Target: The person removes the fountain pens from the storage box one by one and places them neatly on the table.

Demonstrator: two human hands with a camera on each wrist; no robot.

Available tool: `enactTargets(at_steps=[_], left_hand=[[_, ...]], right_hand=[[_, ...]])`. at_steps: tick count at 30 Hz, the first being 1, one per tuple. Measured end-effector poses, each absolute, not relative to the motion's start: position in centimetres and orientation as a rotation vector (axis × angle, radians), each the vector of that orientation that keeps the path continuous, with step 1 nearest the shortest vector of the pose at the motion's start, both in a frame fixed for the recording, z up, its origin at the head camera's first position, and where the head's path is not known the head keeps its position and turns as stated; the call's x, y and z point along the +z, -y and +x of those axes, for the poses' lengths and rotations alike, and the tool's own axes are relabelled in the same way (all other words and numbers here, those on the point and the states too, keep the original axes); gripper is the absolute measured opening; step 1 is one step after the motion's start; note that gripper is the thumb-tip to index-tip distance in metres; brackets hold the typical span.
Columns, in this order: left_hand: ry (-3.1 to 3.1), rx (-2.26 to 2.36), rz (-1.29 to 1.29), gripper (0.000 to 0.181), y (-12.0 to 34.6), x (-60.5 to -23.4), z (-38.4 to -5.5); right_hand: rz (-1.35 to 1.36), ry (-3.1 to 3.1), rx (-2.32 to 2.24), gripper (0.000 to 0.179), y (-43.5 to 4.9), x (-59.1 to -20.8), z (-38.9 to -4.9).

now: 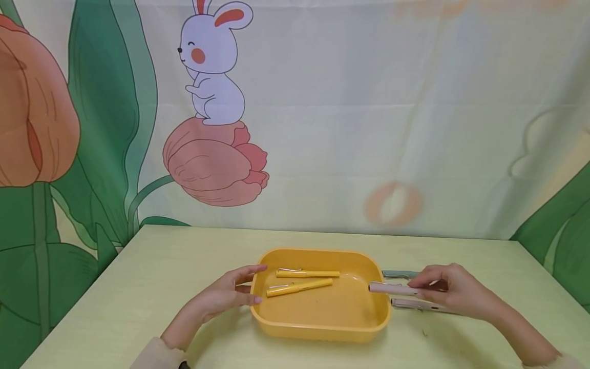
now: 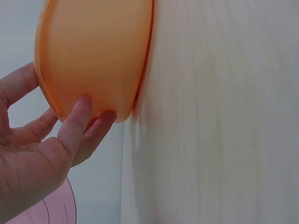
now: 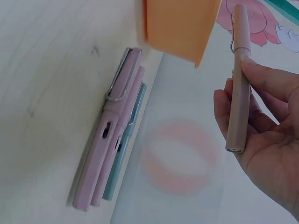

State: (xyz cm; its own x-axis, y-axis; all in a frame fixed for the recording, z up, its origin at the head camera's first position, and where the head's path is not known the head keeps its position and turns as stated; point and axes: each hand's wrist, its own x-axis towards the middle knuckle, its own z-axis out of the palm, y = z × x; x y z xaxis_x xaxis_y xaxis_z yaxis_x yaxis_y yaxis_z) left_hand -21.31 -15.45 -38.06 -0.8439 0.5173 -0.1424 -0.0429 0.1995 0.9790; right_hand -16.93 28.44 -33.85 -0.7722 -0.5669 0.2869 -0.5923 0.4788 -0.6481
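Observation:
My right hand (image 1: 449, 289) pinches a pale pink pen (image 3: 240, 84) with a metal clip, raised at the right rim of the yellow tray (image 1: 318, 330). At the tray's left end, my left hand (image 1: 228, 292) holds the rim, thumb and fingers spread about the outer wall. Two yellow pens (image 1: 309, 274) lie inside the tray. Below the right hand, a mauve pen (image 3: 105, 126), a second mauve pen (image 3: 119, 135) and a teal pen (image 3: 125, 144) lie side by side on the table; the head view hides part of them.
The pale wooden table (image 1: 138, 307) reaches back to a printed cloth (image 1: 322, 128) with a rabbit and tulips. A small dark mark (image 1: 424, 333) shows on the tabletop right of the tray.

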Motion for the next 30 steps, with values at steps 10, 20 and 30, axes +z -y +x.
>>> enactTargets(at_steps=[10,20,30], left_hand=[[-2.029,1.687,0.446,0.068,15.5,-38.0,-21.2],[-2.014,1.689,0.456,0.068,15.5,-38.1,-21.3],[-2.041,1.676,0.438,0.068,15.5,-38.0,-21.2]], right_hand=[[0.951,2.793,1.185,0.017,-31.8,-35.1,-16.3],[1.014,2.734,1.300,0.017,-34.0,-36.8,-15.6],[1.080,2.695,1.462,0.024,-34.9,-38.9,-15.6]])
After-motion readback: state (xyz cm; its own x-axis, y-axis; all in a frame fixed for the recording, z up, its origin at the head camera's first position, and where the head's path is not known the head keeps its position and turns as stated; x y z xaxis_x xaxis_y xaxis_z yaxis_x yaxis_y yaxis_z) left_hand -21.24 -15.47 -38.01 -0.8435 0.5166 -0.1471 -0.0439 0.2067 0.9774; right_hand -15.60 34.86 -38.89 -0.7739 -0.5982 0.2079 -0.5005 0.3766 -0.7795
